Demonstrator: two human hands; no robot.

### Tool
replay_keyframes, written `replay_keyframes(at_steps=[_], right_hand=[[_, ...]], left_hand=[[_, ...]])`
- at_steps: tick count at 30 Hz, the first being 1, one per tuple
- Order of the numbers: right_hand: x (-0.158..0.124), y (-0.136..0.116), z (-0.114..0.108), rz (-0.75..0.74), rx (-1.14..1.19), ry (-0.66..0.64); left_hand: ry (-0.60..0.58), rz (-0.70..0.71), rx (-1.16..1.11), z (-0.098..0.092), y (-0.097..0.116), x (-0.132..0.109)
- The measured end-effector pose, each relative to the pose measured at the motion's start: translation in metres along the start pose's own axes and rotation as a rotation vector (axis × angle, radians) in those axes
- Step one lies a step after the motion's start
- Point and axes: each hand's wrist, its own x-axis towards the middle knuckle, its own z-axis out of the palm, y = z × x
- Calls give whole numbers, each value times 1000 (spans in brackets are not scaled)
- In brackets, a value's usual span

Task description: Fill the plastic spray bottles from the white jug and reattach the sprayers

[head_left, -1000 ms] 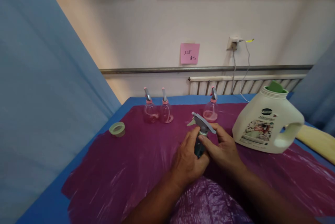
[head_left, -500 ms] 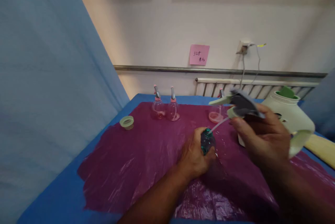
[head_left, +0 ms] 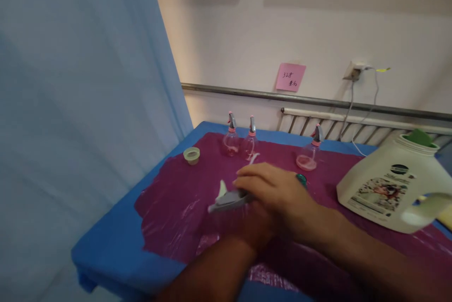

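Observation:
My right hand (head_left: 277,191) is closed around a grey spray trigger head (head_left: 229,199), whose pale nozzle points up and whose thin white dip tube (head_left: 253,158) sticks out beyond the fingers. It crosses over my left hand (head_left: 262,222), which is dark, blurred and largely covered. Past the right knuckles shows the open green neck of a small spray bottle (head_left: 301,179); its body is hidden, and the left hand is around it. Dip tube and bottle neck are apart.
Three clear spray bottles with pink collars, one of them on the right (head_left: 308,160), stand at the back on purple plastic sheeting (head_left: 169,198). A pale round cap (head_left: 191,155) lies to the left. A big cream jug (head_left: 388,189) stands at the right. A blue curtain (head_left: 88,80) hangs left.
My right hand has swung left across my left hand, carrying the spray head; its tube has come away from the bottle's mouth. The view has turned left.

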Motion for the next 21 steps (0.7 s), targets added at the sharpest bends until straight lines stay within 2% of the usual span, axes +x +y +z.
replay_keyframes(at_steps=[2, 4, 8, 12, 16, 21], right_hand=[[16, -3, 29, -34, -10, -103], [34, -6, 54, -87, -25, -187], [68, -9, 92, -158, -92, -378], [85, -7, 125, -183, -100, -504], [81, -3, 146, -127, -114, -549], [67, -2, 147, -95, -122, -582]], left_hand=[[-12, -9, -38, 1, -4, 0], [-80, 23, -70, -6, -13, 1], [-176, 90, -72, -19, -33, 5], [-219, 93, -58, -18, -40, 5], [-251, 120, -35, -19, -40, 3], [-232, 134, 16, -16, -40, 4]])
